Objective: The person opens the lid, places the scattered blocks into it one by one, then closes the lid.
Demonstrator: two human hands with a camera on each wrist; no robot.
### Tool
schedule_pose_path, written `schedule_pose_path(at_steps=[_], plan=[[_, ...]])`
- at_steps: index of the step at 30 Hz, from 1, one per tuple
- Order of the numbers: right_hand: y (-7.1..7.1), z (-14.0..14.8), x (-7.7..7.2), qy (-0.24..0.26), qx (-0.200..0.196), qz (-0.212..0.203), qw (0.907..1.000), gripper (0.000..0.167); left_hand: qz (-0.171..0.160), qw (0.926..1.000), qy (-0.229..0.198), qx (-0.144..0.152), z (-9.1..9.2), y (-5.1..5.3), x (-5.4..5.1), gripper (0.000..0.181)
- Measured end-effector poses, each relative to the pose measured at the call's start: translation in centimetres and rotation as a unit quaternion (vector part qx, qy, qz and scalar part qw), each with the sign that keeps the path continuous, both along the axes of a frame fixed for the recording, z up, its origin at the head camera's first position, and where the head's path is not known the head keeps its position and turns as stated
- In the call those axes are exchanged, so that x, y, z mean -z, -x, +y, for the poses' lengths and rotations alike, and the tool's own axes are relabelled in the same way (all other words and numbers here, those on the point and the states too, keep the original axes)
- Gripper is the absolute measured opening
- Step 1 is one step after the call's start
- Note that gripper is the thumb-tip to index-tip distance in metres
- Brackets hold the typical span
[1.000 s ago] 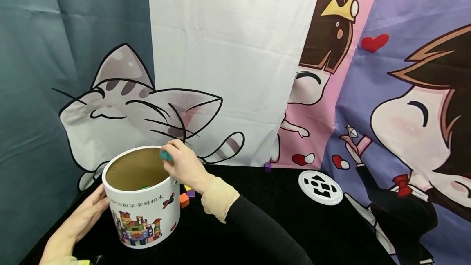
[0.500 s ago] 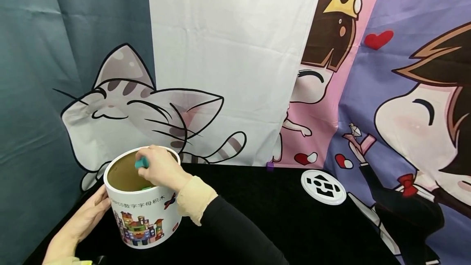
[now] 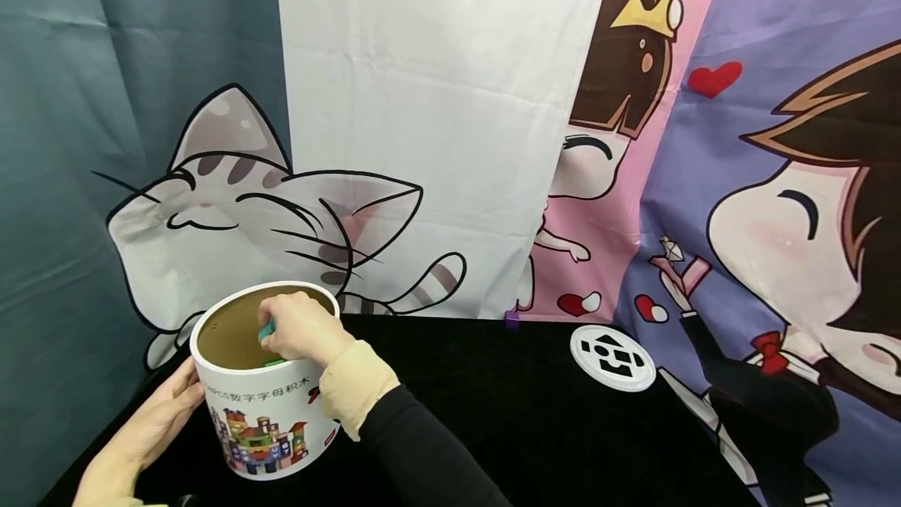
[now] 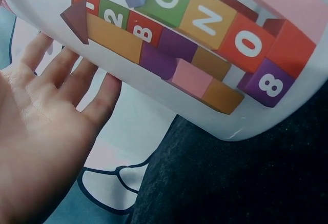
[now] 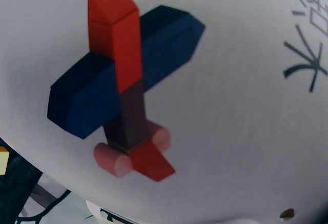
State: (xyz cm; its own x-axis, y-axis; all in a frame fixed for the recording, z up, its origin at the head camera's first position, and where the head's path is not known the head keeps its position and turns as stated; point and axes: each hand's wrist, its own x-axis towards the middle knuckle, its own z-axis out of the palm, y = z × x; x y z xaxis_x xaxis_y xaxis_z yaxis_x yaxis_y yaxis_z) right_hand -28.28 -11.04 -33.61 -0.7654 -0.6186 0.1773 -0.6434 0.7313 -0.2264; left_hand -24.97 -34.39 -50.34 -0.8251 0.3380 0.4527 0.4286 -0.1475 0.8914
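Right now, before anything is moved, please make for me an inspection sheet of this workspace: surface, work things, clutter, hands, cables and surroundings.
Surface: black table covering.
Work things: white bucket with printed blocks; teal block at its mouth; green piece partly visible inside.
Clutter: purple block near the backdrop; white disc with dark shapes; yellow piece cut off at the right wrist view's edge.
Hands: left hand rests against the bucket's side; right hand pinches the teal block.
Cables: nothing seen.
Surroundings: fabric backdrop with cartoon prints.
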Motion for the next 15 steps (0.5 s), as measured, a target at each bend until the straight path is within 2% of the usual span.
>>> schedule_pose_path(at_steps=[6,15], plan=[[0.04,-0.14,-0.12,0.001,0.006,0.005,1.0000,0.009,-0.003,1.0000,-0.001,0.002,-0.04,-0.08,-0.36,0.062],[-0.09,-0.24,0.24,-0.010,0.024,0.022,0.9994,0.014,-0.008,0.9999,0.011,-0.001,-0.20,-0.22,-0.17,0.063]])
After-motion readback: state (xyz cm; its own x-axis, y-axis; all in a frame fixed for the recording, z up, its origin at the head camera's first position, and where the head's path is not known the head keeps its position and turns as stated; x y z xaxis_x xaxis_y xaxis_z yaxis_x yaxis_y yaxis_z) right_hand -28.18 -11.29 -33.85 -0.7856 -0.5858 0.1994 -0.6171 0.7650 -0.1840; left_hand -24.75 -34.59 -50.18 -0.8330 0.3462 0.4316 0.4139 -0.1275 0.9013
